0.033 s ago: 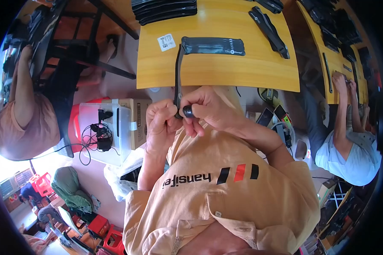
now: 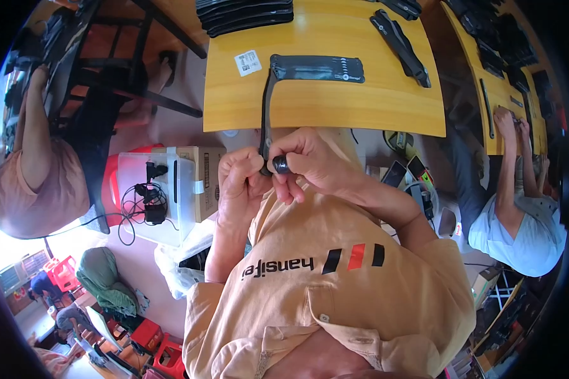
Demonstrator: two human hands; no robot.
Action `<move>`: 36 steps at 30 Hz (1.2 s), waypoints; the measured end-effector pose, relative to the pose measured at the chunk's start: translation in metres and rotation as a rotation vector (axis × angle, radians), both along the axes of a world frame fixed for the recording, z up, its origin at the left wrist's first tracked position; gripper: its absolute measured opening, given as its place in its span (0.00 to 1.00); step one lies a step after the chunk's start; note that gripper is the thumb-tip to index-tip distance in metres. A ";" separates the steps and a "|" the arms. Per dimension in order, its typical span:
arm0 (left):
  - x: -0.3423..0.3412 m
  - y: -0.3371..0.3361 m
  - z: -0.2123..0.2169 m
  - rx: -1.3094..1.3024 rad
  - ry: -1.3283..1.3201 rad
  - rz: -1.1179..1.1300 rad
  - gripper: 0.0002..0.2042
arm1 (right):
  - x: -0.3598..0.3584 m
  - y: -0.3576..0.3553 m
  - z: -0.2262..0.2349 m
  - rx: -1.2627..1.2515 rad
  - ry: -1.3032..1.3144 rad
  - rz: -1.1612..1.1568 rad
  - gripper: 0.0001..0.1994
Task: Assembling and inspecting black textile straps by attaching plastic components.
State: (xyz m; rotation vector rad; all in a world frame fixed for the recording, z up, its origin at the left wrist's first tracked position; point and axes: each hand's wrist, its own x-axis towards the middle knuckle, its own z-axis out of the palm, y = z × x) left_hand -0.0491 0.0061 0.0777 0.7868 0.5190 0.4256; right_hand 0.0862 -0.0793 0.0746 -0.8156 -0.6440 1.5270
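A flat black band with small white print (image 2: 316, 68) lies across the yellow table (image 2: 354, 107). From its left end a narrow black strap (image 2: 267, 107) hangs over the table's front edge toward me. Below that edge, in front of my chest, my left hand (image 2: 239, 180) is closed, pinching the strap's lower end. Close beside it, my right hand (image 2: 306, 161) is closed at the same end, with a black covering (image 2: 281, 165) around its thumb tip. The very end of the strap is hidden between my fingers.
A stack of black bands (image 2: 245, 18) stands at the table's far left, near a white label (image 2: 248, 63). More black bands (image 2: 401, 47) lie at right. Left of my arm is a clear plastic bin (image 2: 177, 208) with black cables. Co-workers sit on both sides.
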 end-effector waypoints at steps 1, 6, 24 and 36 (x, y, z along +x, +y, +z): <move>0.000 0.000 0.000 -0.079 -0.042 -0.025 0.14 | 0.001 0.000 -0.001 -0.010 0.103 0.005 0.08; 0.004 0.000 0.004 0.241 0.106 -0.035 0.15 | 0.000 0.002 -0.011 -0.001 0.180 -0.040 0.09; 0.007 0.001 0.002 0.251 0.045 0.071 0.15 | -0.006 0.012 -0.018 0.137 0.336 -0.031 0.19; 0.007 -0.003 0.008 0.490 0.245 0.127 0.15 | -0.001 0.007 -0.007 0.125 -0.262 -0.053 0.07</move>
